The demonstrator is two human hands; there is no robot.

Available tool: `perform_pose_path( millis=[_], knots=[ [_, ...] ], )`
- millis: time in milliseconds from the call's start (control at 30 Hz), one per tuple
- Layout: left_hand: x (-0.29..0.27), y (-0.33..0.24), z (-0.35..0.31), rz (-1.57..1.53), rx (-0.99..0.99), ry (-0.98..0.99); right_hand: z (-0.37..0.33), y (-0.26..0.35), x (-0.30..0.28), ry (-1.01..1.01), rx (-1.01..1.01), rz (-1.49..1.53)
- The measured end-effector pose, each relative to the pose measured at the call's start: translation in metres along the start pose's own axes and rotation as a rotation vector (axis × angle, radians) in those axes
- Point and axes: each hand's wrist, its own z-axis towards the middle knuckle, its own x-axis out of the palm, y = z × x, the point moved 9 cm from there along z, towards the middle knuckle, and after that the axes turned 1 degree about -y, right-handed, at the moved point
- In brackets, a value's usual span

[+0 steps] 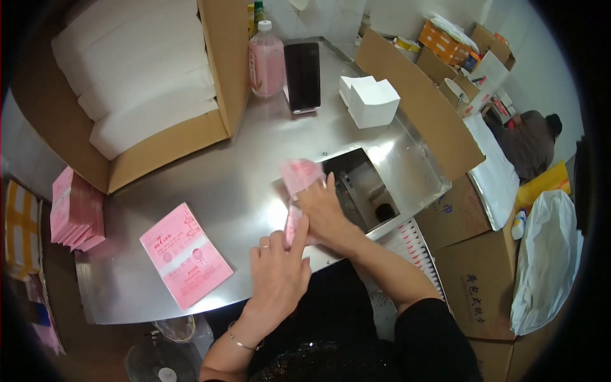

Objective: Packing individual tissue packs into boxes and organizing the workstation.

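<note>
Over the steel table [254,172], near its front edge, both my hands work on a pink printed plastic bag [300,175]. My right hand [328,207] lies over it, closed on it, blurred at the fingertips; its thumb side and part of the bag are hidden. Beside it, my left hand [280,264] has its index finger stretched along the bag's lower part, the other fingers curled. To the left lies a flat stack of pink printed bags [188,254]. Right of my right hand, a rectangular opening [366,184] is set in the table, with a dark round piece inside.
An open carton [223,70] of white folded tissues rises at the back left, with pink packs [77,213] below it. A pink drink bottle [267,60], phone [302,76] and white tissue stack [374,102] stand behind. Cartons [471,286] crowd the right; a person [528,143] sits beyond.
</note>
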Motion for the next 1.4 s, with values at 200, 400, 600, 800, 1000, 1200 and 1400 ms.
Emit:
perform_pose_path(
  millis=[200,400,600,800,1000,1200,1400],
  knots=[
    [-0.019,0.020,-0.029,-0.130,0.087,0.028,-0.038,-0.132,0.014,0.238,0.516,0.263],
    [-0.091,0.082,-0.060,-0.095,-0.060,-0.216,0.049,-0.150,-0.111,-0.329,0.352,0.078],
    [-0.109,0.128,-0.080,0.260,-0.380,-0.336,0.149,-0.308,-0.060,-0.174,0.392,-0.222],
    [-0.085,0.145,-0.082,0.177,-0.440,-0.217,0.121,-0.301,-0.030,0.171,0.568,-0.272],
    [-0.080,0.151,-0.084,0.238,-0.481,-0.342,0.040,-0.266,-0.071,0.234,0.716,-0.241],
    [-0.079,0.152,-0.079,0.271,-0.322,-0.249,0.025,-0.198,-0.157,-0.322,0.349,-0.026],
    [-0.118,0.100,-0.063,0.431,-0.244,-0.397,-0.039,-0.130,-0.134,-0.188,0.500,-0.433]
  ],
)
